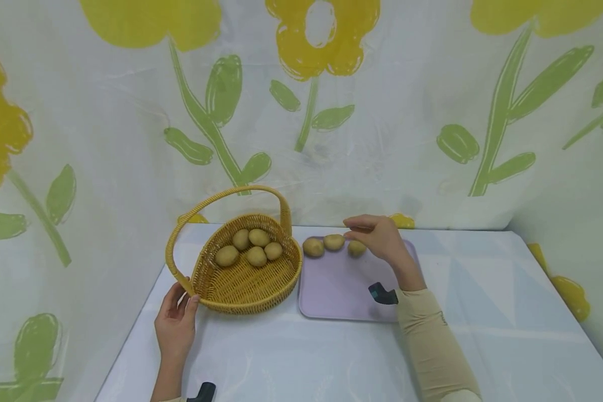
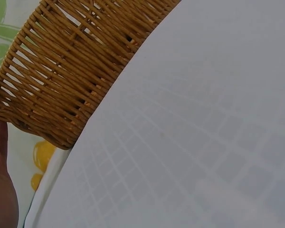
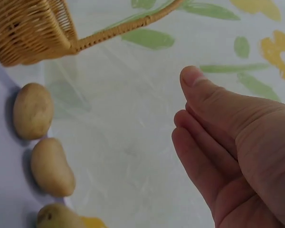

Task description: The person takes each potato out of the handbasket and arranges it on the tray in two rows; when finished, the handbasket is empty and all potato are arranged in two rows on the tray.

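A yellow-brown wicker basket (image 1: 251, 285) with a tall hoop handle (image 1: 221, 195) holds several potatoes (image 1: 256, 257) toward its far side. My left hand (image 1: 177, 324) grips the basket's near left rim by the foot of the handle, thumb in front and fingers behind. Three potatoes sit in a row along the far edge of a light purple tray (image 1: 331, 290): a left one (image 1: 314, 247), a middle one (image 1: 334, 242) and a right one (image 1: 357, 248). Over the right end of that row hovers my right hand (image 1: 379, 237), its fingers loosely bent, thumb apart, nothing between them.
The tray stands just right of the basket on a pale patterned tablecloth (image 1: 482, 290). Behind the table hangs a white curtain (image 1: 397, 111) printed with yellow flowers and green leaves. A dark wrist-camera piece (image 1: 382, 293) juts from the right sleeve over the tray.
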`<act>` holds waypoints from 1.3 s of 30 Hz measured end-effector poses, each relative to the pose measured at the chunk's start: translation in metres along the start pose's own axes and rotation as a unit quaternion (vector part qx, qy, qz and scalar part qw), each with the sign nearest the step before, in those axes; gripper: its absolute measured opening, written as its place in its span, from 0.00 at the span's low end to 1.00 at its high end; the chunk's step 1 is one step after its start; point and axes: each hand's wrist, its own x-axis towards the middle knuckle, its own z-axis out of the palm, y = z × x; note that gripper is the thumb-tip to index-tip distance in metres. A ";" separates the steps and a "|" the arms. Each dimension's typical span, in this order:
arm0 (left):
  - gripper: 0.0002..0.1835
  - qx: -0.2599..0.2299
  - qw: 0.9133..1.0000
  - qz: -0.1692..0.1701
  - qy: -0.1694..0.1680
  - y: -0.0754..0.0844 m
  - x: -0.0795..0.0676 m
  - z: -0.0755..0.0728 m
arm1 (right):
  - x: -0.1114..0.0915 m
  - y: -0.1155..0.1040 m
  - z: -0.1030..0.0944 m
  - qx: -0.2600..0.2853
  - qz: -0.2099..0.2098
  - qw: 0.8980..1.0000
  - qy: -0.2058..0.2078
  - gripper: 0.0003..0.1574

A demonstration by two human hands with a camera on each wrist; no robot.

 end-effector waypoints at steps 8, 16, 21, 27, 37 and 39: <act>0.27 -0.010 1.000 0.006 -0.003 -0.001 0.000 0.000 | 0.008 -0.028 0.011 0.045 -0.034 0.998 -0.017 0.22; 0.27 -0.039 0.999 -0.004 -0.003 -0.002 -0.001 0.001 | 0.021 -0.051 0.032 0.103 -0.037 0.992 -0.061 0.20; 0.27 -0.017 1.000 -0.005 -0.009 0.000 0.000 0.001 | 0.028 -0.063 0.047 0.111 -0.062 0.988 -0.092 0.20; 0.26 -0.016 1.000 0.000 -0.015 0.000 0.002 0.000 | 0.037 -0.074 0.070 0.097 -0.103 0.982 -0.126 0.18; 0.25 -0.046 0.999 0.003 -0.008 -0.002 0.002 0.001 | 0.051 -0.093 0.105 0.123 -0.105 0.966 -0.201 0.19; 0.25 -0.046 0.999 0.001 -0.008 -0.002 0.002 0.001 | 0.054 -0.096 0.110 0.123 -0.095 0.963 -0.219 0.20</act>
